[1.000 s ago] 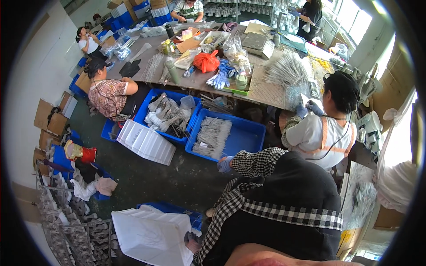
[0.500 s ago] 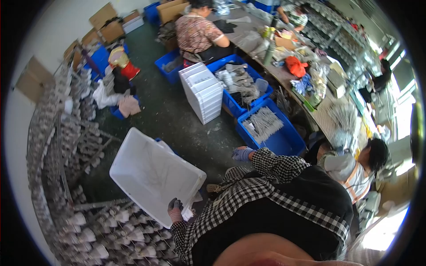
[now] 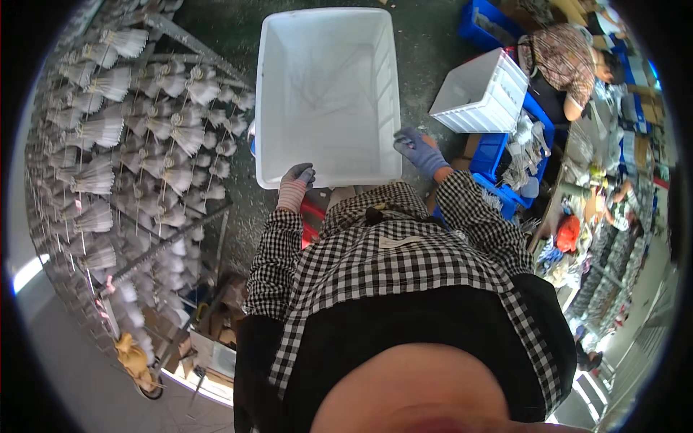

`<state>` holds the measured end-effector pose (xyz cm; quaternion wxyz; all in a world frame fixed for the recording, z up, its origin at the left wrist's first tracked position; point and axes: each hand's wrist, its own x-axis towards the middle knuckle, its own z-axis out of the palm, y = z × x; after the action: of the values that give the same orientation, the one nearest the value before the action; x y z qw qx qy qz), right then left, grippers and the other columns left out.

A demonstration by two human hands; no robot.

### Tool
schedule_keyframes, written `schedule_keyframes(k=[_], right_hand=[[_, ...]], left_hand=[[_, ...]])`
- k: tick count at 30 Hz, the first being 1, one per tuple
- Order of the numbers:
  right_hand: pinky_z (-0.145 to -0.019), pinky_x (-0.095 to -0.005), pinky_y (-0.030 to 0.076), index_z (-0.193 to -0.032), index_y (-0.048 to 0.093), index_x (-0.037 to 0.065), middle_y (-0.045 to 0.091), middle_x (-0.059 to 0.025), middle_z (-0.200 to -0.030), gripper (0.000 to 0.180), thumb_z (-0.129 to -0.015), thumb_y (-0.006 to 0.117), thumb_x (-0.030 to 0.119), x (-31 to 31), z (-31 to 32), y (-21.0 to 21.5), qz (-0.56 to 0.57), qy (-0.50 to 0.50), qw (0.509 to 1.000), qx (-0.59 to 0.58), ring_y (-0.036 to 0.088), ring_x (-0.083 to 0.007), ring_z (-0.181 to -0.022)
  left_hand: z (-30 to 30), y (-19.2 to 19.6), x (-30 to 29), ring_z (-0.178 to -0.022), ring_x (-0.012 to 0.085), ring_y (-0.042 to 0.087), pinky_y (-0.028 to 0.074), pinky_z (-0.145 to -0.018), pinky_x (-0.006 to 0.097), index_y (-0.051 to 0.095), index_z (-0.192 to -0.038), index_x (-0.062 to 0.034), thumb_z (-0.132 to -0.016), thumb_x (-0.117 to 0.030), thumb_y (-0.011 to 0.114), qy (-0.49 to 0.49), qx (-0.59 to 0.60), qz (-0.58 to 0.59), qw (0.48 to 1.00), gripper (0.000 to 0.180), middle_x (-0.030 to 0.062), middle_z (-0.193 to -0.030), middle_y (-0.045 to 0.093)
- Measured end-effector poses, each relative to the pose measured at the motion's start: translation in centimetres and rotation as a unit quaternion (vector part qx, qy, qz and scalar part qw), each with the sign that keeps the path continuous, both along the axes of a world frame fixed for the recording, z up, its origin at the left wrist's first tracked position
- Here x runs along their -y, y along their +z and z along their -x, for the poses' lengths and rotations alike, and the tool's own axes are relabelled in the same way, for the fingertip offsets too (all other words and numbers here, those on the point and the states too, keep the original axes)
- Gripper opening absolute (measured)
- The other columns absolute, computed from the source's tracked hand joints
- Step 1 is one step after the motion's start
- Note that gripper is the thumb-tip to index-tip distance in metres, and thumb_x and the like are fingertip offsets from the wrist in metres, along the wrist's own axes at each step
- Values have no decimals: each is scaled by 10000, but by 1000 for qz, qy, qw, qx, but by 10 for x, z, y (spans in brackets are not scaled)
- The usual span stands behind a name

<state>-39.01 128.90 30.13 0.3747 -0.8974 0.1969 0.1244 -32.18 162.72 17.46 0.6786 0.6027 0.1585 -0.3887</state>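
To your left, a metal rack point(image 3: 144, 209) stands packed with pale bristle bundles point(image 3: 108, 130), row on row, running from the top of the view down the left side. On the dark floor point(image 3: 426, 65) to your upper right, a smaller white ribbed crate point(image 3: 480, 94) sits tilted, touching blue bins point(image 3: 498, 151) that hold more pale bundles. Beyond them a seated person in a patterned top point(image 3: 559, 58) bends over the work. Further right, an orange bag point(image 3: 568, 232) lies among clutter. Low on your left, a yellow cloth point(image 3: 133, 357) hangs by the rack's foot.
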Motion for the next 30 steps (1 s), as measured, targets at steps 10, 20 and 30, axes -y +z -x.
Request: schedule_keyframes(k=[10, 20, 30], right_hand=[[-860, -372, 490, -1084, 629, 95, 662, -136, -1055, 371, -803, 604, 337, -38, -123, -133, 50, 246, 947, -202, 622, -300, -990], [-889, -396, 488, -1128, 620, 126, 651, -135, -1096, 401, -786, 605, 335, -62, -234, -208, 101, 325, 905, -254, 614, -315, -1018], [-818, -432, 508, -1050, 628, 77, 673, -153, -991, 363, -826, 592, 360, -66, -360, -257, 256, 359, 878, -187, 639, -343, -914]], left_hand=[[-50, -21, 34, -846, 286, 658, 510, -797, 354, 622, -1104, -52, -843, -355, 630, -308, 210, -273, 887, 400, 181, -1001, 671], [-2, -231, 88, -1049, 285, 606, 481, -884, 365, 575, -1154, 37, -783, -652, 579, -169, -251, -392, 869, 783, 172, -1212, 596], [-5, -157, 86, -890, 280, 645, 515, -756, 375, 621, -1020, -24, -828, -229, 667, 59, -167, -402, 898, 285, 163, -967, 662]])
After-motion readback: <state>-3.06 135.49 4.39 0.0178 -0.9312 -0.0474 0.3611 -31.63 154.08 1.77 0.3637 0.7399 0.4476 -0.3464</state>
